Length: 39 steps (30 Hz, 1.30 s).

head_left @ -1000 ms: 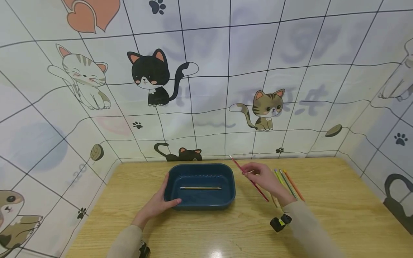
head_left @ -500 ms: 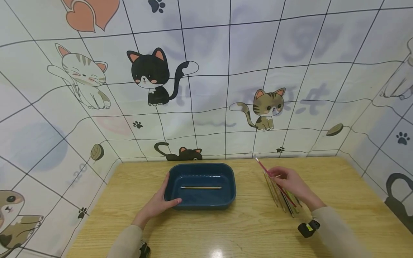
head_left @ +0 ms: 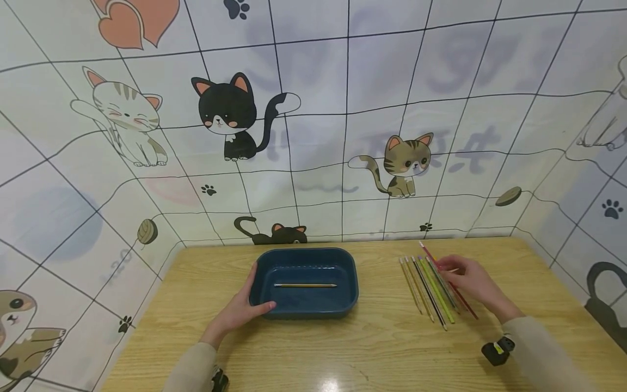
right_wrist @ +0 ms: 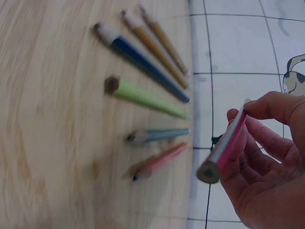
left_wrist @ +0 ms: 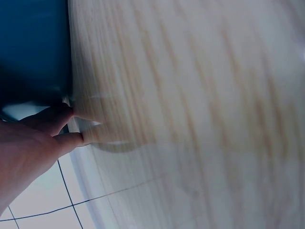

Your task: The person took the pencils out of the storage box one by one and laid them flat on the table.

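Observation:
My right hand (head_left: 472, 280) pinches a dark pink pencil (head_left: 465, 302) between thumb and fingers, at the right side of a row of pencils (head_left: 431, 291). In the right wrist view this pencil (right_wrist: 224, 148) points its flat unsharpened end toward the camera, and the row lies beyond it. Yellow, dark blue, lime green, teal and orange-red pencils show there. On the left, my left hand (head_left: 240, 310) holds the left side of a dark blue rectangular dish (head_left: 303, 311), its thumb over the front corner of the rim. One yellowish pencil (head_left: 306, 285) lies crosswise inside the dish.
The light wooden table (head_left: 313, 354) carries the dish at its middle and the pencil row to the right. A white sheet with black grid lines and printed cats (head_left: 227, 117) rises behind the table and along both sides.
My right hand has moved rightward with the pink pencil, from close to the dish, across the row, to its right side. My left hand and the dish stay put.

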### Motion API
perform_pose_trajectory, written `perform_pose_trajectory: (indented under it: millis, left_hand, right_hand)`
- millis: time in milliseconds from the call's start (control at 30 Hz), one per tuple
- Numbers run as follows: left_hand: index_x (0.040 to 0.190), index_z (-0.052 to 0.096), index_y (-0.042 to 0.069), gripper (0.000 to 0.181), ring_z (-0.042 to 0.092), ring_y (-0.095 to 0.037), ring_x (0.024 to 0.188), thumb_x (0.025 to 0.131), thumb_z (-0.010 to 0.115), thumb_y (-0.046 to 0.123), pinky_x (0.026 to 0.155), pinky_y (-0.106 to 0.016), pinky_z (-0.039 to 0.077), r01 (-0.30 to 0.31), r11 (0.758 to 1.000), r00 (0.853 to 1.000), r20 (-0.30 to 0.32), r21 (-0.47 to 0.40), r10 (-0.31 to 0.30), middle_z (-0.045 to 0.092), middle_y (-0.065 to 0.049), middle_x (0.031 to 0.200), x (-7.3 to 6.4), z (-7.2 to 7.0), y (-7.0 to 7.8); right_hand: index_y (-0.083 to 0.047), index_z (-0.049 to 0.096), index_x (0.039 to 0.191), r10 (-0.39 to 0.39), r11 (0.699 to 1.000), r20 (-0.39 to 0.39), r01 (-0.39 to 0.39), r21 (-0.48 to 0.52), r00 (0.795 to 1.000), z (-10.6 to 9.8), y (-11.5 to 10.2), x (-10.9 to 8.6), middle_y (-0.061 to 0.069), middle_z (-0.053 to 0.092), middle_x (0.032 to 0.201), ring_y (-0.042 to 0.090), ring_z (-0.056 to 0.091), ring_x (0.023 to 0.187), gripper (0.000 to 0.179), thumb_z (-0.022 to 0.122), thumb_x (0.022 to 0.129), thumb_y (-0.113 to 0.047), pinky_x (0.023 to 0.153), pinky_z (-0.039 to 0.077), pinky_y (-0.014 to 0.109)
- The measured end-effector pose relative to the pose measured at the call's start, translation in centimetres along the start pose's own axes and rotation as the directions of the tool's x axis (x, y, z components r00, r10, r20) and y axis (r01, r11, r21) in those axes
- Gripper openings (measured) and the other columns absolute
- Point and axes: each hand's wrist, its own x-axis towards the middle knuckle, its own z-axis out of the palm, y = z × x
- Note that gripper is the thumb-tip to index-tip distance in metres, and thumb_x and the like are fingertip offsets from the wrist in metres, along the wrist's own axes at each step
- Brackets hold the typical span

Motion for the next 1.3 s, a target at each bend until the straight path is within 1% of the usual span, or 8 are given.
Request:
perform_pose_trajectory:
  millis: [233,467,533,667,800,1033,1133,1300]
  left_hand:
    - [0.155,-0.007,0.015,0.110,0.002,-0.035,0.144,0.085,0.076,0.031,0.112,-0.055,0.009,-0.004,1.000,1.000,0.005,-0.005,0.004,-0.004,-0.013,0.161,0.0,0.0,0.1]
    - [0.156,-0.006,0.015,0.110,0.004,-0.036,0.144,0.084,0.076,0.031,0.112,-0.056,0.010,-0.007,1.000,1.000,-0.002,-0.004,0.007,-0.002,-0.014,0.160,-0.1,0.2,0.0]
    - [0.156,-0.006,0.015,0.110,0.004,-0.036,0.144,0.084,0.076,0.031,0.112,-0.056,0.010,-0.004,1.000,1.000,0.000,-0.005,0.004,-0.003,-0.014,0.160,-0.2,0.2,0.0]
    - [0.156,-0.006,0.015,0.110,0.004,-0.036,0.144,0.085,0.076,0.031,0.112,-0.056,0.010,0.009,1.000,1.000,0.001,0.000,-0.009,-0.003,-0.014,0.161,-0.2,0.1,0.1]
    - [0.156,-0.006,0.017,0.110,0.005,-0.037,0.144,0.084,0.076,0.033,0.112,-0.056,0.010,0.022,1.000,1.000,-0.004,0.008,-0.022,-0.001,-0.014,0.161,-0.1,0.1,0.2]
    - [0.156,-0.007,0.016,0.110,0.004,-0.036,0.144,0.085,0.076,0.033,0.112,-0.055,0.010,0.007,1.000,1.000,0.001,0.005,-0.007,-0.003,-0.014,0.161,0.0,0.0,0.1]
    - [0.155,-0.007,0.015,0.109,0.003,-0.035,0.144,0.085,0.075,0.031,0.112,-0.055,0.010,-0.004,1.000,1.000,0.004,-0.001,0.004,-0.004,-0.013,0.160,0.0,0.0,0.0]
    - [0.155,-0.007,0.015,0.109,0.003,-0.035,0.144,0.085,0.075,0.031,0.112,-0.055,0.010,-0.003,1.000,1.000,0.003,-0.001,0.003,-0.004,-0.013,0.161,0.0,0.0,0.1]
  right_hand:
    - [0.008,0.057,0.118,0.061,0.998,-0.011,-0.061,-0.004,0.998,-0.5,1.3,0.0,0.025,0.062,0.109,0.028,0.062,0.088,0.030,0.061,0.096,-0.012,0.064,0.053,0.029]
    - [0.012,0.057,0.114,0.056,0.996,-0.018,-0.058,-0.072,0.998,-0.6,3.2,0.3,0.025,0.062,0.103,0.033,0.062,0.086,0.028,0.059,0.096,-0.009,0.062,0.052,0.031]
    - [0.011,0.057,0.115,0.073,0.994,-0.022,-0.075,-0.083,0.997,-0.5,3.7,0.4,0.024,0.062,0.103,0.034,0.062,0.088,0.027,0.059,0.096,-0.009,0.063,0.052,0.032]
    - [0.012,0.057,0.113,0.078,0.992,-0.024,-0.080,-0.098,0.997,-0.6,4.4,0.5,0.023,0.062,0.101,0.037,0.061,0.091,0.026,0.058,0.095,-0.007,0.067,0.051,0.037]
    - [0.012,0.058,0.112,0.060,0.990,-0.025,-0.063,-0.125,0.998,-0.8,5.0,0.8,0.021,0.063,0.099,0.037,0.060,0.091,0.025,0.059,0.094,-0.005,0.070,0.051,0.041]
    - [0.012,0.058,0.108,0.069,0.985,-0.023,-0.072,-0.160,0.997,-0.6,5.6,1.4,0.022,0.063,0.096,0.039,0.060,0.090,0.023,0.060,0.091,-0.004,0.074,0.050,0.052]
    - [0.012,0.058,0.107,0.073,0.983,-0.019,-0.075,-0.165,0.997,-0.4,5.6,1.4,0.020,0.063,0.094,0.038,0.060,0.088,0.023,0.060,0.090,-0.003,0.073,0.049,0.051]
    - [0.011,0.059,0.105,0.080,0.980,-0.016,-0.082,-0.181,0.997,-0.2,5.5,1.6,0.014,0.062,0.090,0.032,0.060,0.085,0.023,0.062,0.088,-0.005,0.071,0.048,0.045]
